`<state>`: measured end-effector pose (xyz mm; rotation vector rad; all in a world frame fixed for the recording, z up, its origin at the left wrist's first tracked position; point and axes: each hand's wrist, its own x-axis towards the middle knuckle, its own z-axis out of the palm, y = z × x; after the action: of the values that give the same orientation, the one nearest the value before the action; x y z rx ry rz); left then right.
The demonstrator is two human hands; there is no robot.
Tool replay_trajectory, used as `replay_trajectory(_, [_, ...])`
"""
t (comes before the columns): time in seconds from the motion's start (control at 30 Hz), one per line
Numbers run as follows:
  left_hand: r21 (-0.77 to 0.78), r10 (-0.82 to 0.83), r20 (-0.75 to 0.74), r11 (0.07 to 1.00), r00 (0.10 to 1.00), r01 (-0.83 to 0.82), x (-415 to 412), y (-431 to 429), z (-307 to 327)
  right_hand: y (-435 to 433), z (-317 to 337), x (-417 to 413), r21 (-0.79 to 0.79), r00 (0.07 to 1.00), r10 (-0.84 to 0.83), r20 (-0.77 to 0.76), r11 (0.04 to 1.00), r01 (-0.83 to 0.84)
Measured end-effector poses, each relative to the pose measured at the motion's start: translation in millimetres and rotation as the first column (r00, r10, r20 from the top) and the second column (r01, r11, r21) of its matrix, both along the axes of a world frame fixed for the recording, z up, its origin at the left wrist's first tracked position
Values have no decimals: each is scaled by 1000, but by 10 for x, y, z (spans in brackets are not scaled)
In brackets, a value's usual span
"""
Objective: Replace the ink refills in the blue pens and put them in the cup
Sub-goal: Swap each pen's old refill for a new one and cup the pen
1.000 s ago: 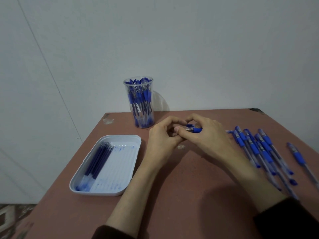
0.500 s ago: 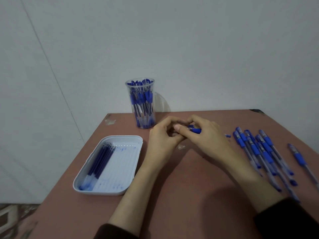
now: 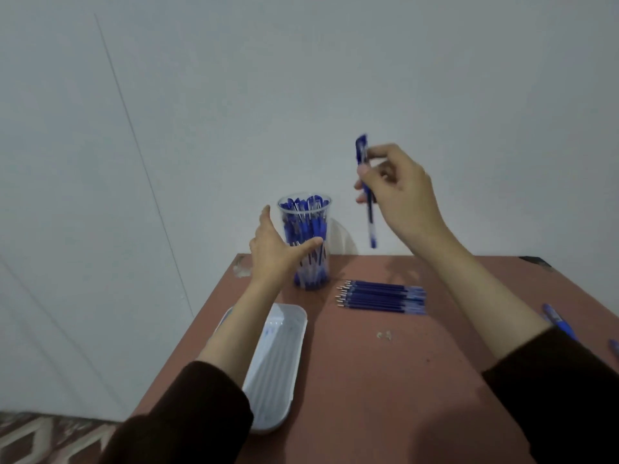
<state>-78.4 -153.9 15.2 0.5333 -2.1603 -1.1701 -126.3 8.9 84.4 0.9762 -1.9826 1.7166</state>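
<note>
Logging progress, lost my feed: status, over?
Left grip open at cup. Right grip holds pen, upright, above and right of cup. Cup crowded with pens; nothing between.

You face a plain pale grey wall (image 3: pixel 368 61), crossed by a thin slanted line, behind a reddish-brown flat-topped table (image 3: pixel 385 380); a patterned brown-and-cream floor (image 3: pixel 40 437) shows at your lower left.

Brown table (image 3: pixel 385 380) bears cup (image 3: pixel 307 222), refills (image 3: pixel 382 297), white tray (image 3: pixel 278 363), loose pens (image 3: pixel 559 321).
</note>
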Motion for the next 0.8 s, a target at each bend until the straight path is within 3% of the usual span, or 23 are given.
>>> replay_trajectory(0.1, [124, -112, -2, 986, 994, 112, -91, -26, -37, -285, 256, -76, -207, 996, 76, 54, 976, -63])
replay_trajectory(0.23, [134, -138, -84, 980, 987, 148, -169, -29, -157, -596, 298, -170, -292, 997, 55, 53, 956, -38])
replay_trajectory(0.3, [135, -143, -113, 978, 983, 158, -189, -36, -182, -713, 223, -242, -219, 998, 24, 64, 976, -9])
replay_trajectory(0.4, [134, -157, -141, 975, 977, 176, -199, -51, -195, -819, 49, -357, 31, 995, -95, 32, 995, 94])
replay_trajectory(0.5, [136, -162, -156, 974, 974, 183, -196, -54, -200, -810, -84, -423, 263, 972, -224, -65, 936, 233])
replay_trajectory(0.67, [141, -163, -162, 972, 973, 187, -207, -69, -224, -787, -176, -466, 440, 966, -182, -184, 863, 247])
replay_trajectory(0.8, [145, -155, -158, 973, 975, 178, -203, -68, -217, -789, -122, -471, 502, 972, -193, -137, 832, 236])
